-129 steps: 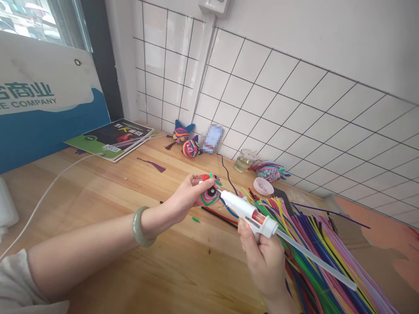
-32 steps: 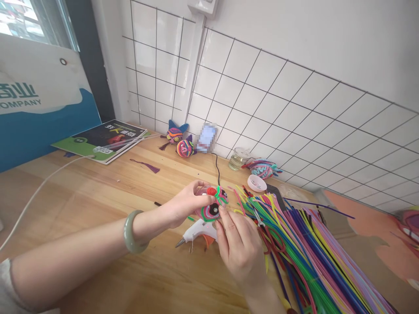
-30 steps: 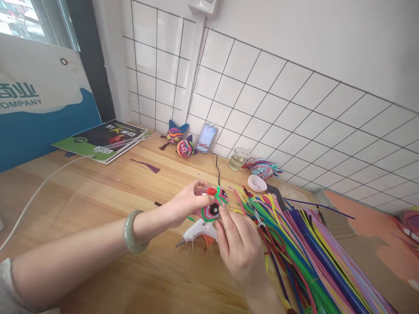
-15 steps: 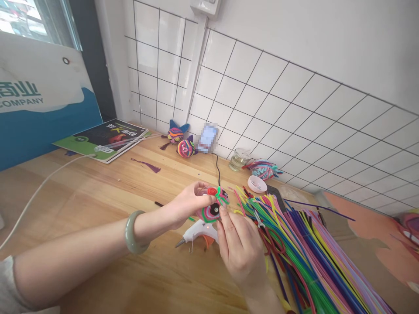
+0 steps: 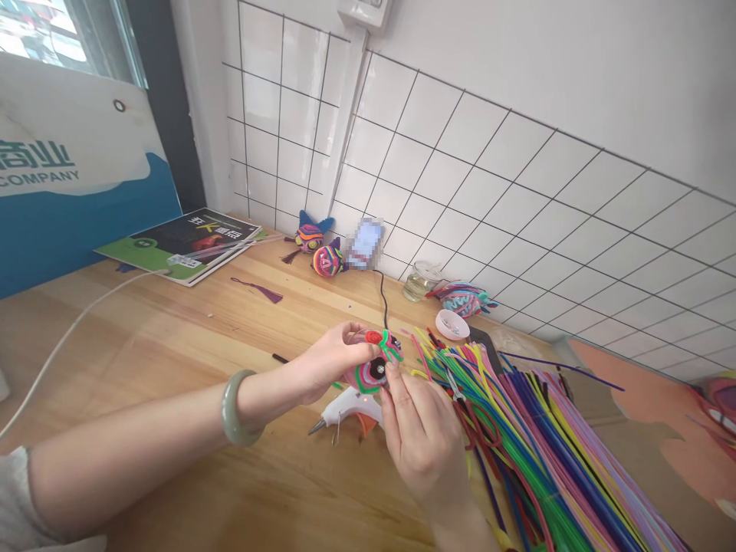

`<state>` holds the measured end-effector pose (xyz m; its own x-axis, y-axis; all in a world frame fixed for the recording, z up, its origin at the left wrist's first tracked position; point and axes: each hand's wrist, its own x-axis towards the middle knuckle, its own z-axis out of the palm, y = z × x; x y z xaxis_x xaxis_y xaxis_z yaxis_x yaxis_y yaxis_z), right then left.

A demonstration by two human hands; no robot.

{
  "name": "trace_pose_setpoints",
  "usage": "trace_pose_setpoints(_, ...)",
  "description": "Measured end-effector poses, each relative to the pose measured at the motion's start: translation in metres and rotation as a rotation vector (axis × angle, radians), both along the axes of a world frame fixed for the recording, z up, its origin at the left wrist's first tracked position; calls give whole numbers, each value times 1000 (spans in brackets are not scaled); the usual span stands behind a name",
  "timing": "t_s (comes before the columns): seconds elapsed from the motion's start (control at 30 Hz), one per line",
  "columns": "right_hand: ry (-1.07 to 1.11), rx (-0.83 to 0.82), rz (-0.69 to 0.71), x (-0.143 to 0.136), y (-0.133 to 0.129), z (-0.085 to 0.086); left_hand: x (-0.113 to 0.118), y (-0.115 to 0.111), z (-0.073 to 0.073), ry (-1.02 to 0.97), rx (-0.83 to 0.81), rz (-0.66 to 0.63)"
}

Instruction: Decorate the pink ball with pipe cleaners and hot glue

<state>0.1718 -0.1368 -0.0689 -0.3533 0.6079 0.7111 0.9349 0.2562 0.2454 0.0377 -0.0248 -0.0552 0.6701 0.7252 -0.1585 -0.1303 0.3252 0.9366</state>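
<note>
My left hand (image 5: 327, 362) grips a small colourful pipe-cleaner figure (image 5: 364, 379), thumb across its top. The figure is pink and green with a red spiral and black round eyes; a shiny gem sits on the nearer eye (image 5: 377, 369). At that eye's edge, my right hand (image 5: 424, 433) pinches the figure between thumb and forefinger, the other fingers curled. Whether a tiny piece is in that pinch is hidden. Below the figure, a white hot glue gun (image 5: 348, 405) rests on the table, partly covered by my right hand.
Many coloured pipe cleaners (image 5: 552, 437) and red-handled scissors (image 5: 488, 431) lie at right. Behind are a pink dish (image 5: 451, 325), a glass jar (image 5: 420, 282), finished figures (image 5: 327, 261) and a phone (image 5: 366, 241). A purple tassel (image 5: 261, 290) and a booklet (image 5: 198, 241) lie left.
Almost nothing differs. The view has shifted very slightly, while both hands keep the same hold on the figure.
</note>
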Motion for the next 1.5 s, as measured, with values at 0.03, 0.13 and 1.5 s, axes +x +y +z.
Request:
trace_pose_setpoints(0.03,5,-2,1,0,0,0,0,0,0,1,-3,-1)
trace_pose_setpoints(0.13,10,-6,4,0,0,0,-1,1,0,-3,-11,-2)
trace_pose_setpoints(1.5,6,-20,-11,2,1,-6,1,3,-6,29,-42,-6)
